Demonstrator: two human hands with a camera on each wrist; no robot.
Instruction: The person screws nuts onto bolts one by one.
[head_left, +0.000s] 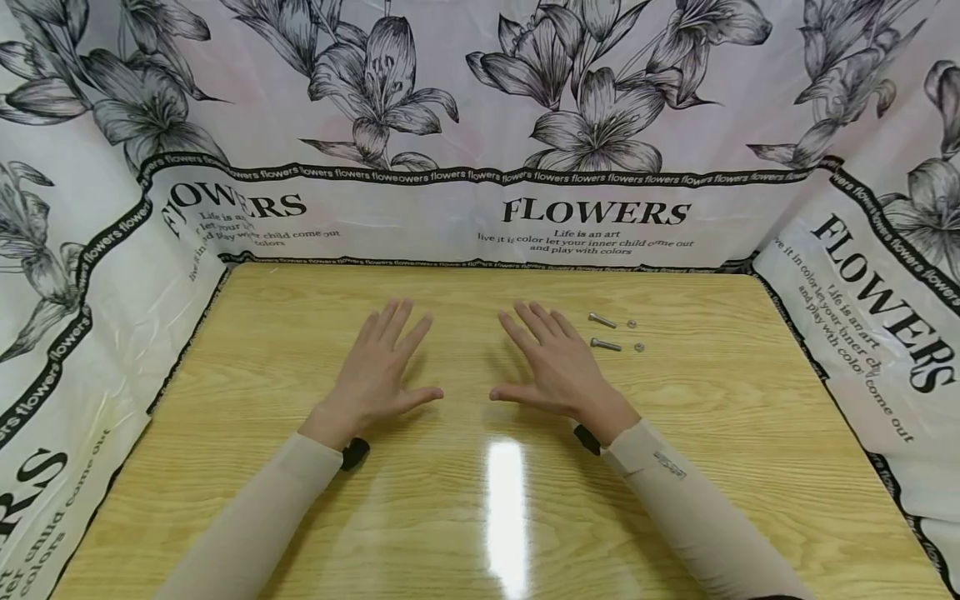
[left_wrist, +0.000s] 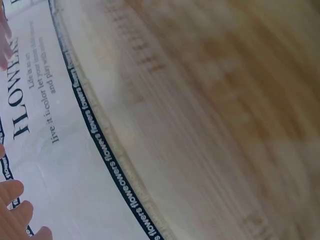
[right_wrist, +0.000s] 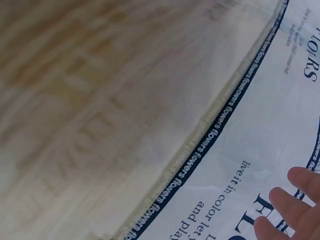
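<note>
Both hands are spread, palms down, over the middle of the wood-grain table (head_left: 465, 517), holding nothing. My left hand (head_left: 375, 371) has its fingers straight and thumb pointing inward. The right hand (head_left: 558, 371) mirrors it, a short gap away. Just beyond and right of the right hand lie two silver bolts, an upper bolt (head_left: 602, 320) and a lower bolt (head_left: 606, 344). To the right of each bolt is a small nut, an upper nut (head_left: 632, 323) and a lower nut (head_left: 639, 347). Fingertips (right_wrist: 295, 210) show at the corner of the right wrist view.
A white sheet printed with flowers and lettering (head_left: 596, 214) hangs along the table's back and both sides. Its black border strip (head_left: 480, 264) follows the table edge. A bright light reflection (head_left: 507, 508) falls on the tabletop between the forearms.
</note>
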